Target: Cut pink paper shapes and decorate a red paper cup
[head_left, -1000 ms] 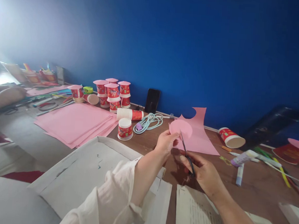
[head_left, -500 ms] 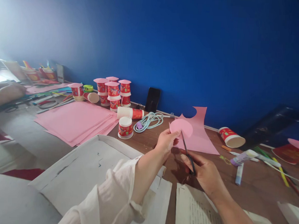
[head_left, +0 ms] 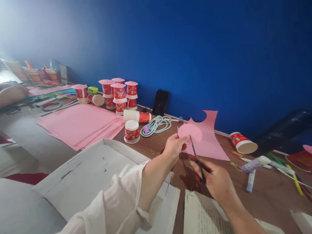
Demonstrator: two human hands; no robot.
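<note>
Between thumb and fingers, my left hand [head_left: 174, 147] pinches a round pink paper disc [head_left: 189, 132] by its lower edge. My right hand [head_left: 215, 180] is wrapped round the dark handles of a pair of scissors [head_left: 196, 156]. The blades point up and away, with their tips at the middle of the disc. Whether the blades are apart cannot be made out. Behind the disc lies a pink sheet [head_left: 210, 142] with rounded pieces cut from its edge.
Left of my hands are stacked pink paper [head_left: 77, 125], a white box lid [head_left: 87, 176], an upside-down red cup [head_left: 132, 131], a pale cable [head_left: 158, 126] and a phone [head_left: 161, 102]. Rightward lie a tipped cup [head_left: 242, 142] and glue stick [head_left: 255, 164]. Another person's hand [head_left: 12, 94] is far left.
The view has shifted very slightly. Both hands, the disc and the scissors keep nearly the same pose relative to each other.
</note>
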